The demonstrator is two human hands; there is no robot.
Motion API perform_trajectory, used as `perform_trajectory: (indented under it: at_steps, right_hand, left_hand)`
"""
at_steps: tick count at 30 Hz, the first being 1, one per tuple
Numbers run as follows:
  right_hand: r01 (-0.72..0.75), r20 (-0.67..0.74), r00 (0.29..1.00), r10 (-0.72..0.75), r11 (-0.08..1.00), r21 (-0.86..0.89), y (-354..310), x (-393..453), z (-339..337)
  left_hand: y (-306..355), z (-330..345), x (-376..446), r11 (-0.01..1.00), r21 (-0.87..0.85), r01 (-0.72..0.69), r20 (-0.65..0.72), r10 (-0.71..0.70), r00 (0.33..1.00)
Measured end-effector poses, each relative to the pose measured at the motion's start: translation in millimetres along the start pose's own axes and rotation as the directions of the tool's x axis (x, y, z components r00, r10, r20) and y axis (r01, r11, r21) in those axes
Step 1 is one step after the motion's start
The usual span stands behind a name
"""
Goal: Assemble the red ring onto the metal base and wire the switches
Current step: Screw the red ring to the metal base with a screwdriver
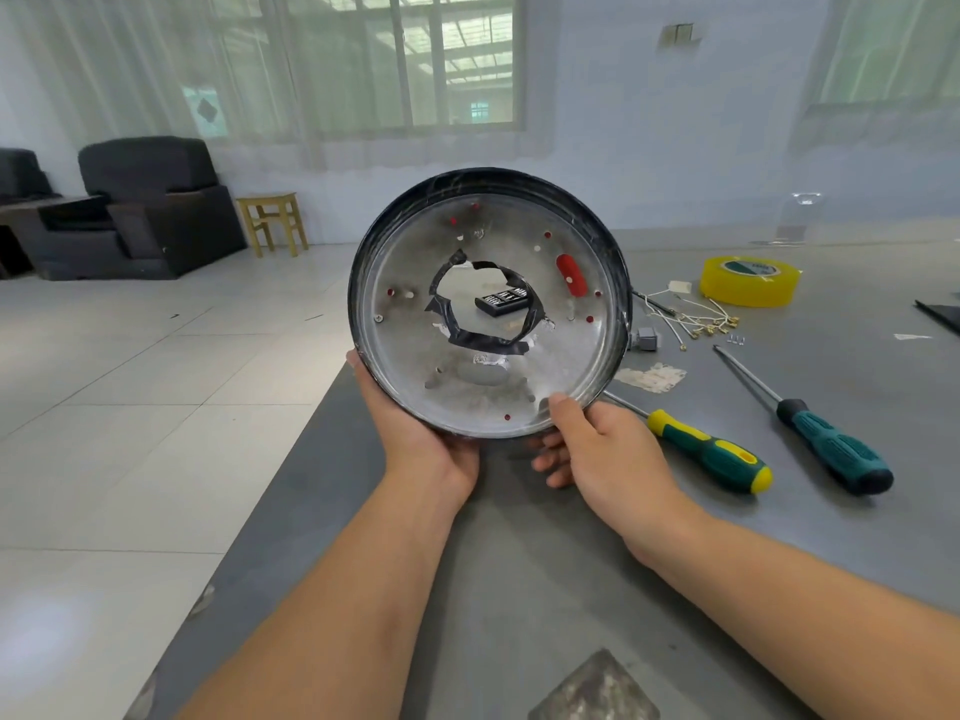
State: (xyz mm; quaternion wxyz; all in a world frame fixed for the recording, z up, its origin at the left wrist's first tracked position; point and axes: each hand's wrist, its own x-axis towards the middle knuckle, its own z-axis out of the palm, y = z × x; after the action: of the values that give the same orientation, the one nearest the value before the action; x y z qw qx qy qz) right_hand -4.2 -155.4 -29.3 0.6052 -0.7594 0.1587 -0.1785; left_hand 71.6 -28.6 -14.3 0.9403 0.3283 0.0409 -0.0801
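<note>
Over the near edge of the grey worktable (545,563), both hands have the metal base (441,397) tipped up on its rim so the inside faces the camera. The left hand (421,439) cups the lower left of the rim from behind, fingers curled round it, and the right hand (602,449) pinches the lower right, thumb pressed on the inner face with the fingers behind. Red shows through the screw holes and one slot (570,275), so I'd guess the red ring is already sitting behind the plate, though the ring itself isn't really visible from here.

What could go wrong: the centre hole (483,309) is ragged with black tape peeling round it, so a finger or a wire dragged through could get nicked. The grip is only along the bottom of the rim, so if the thumb slides on that shiny face the base could tip forward. The left hand is right at the table's left edge too, with tiled floor below.

Room-wise, the table in front of the arms is open. To the right sit two screwdrivers, the yellow-and-green one (711,452) near the right hand and a teal one (831,449) further out. Beyond them are the terminal wires (696,319), a small grey part (645,339) and a yellow tape roll (748,280), so setting down rightward needs care.
</note>
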Motion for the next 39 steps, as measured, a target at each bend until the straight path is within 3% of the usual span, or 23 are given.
perform_trajectory:
  at_steps: [22, 30, 39]
  right_hand:
    - [0.035, -0.015, 0.999, -0.034, 0.997, 0.065, 1.6, 0.1, 0.1]
    - [-0.039, 0.035, 0.999, 0.036, 0.995, 0.09, 2.9, 7.5, -2.1]
    - [-0.119, 0.059, 0.992, 0.108, 0.965, 0.235, -3.2, 7.1, -4.7]
  left_hand:
    - [1.2, 1.7, -3.9, 0.999, 0.032, -0.032, 0.03, 0.031, 0.999]
    - [1.6, 1.2, -3.4, 0.999, 0.024, -0.026, 0.04, 0.025, 0.999]
    - [2.5, 1.4, -4.1, 0.999, 0.053, -0.005, 0.062, 0.002, 0.998]
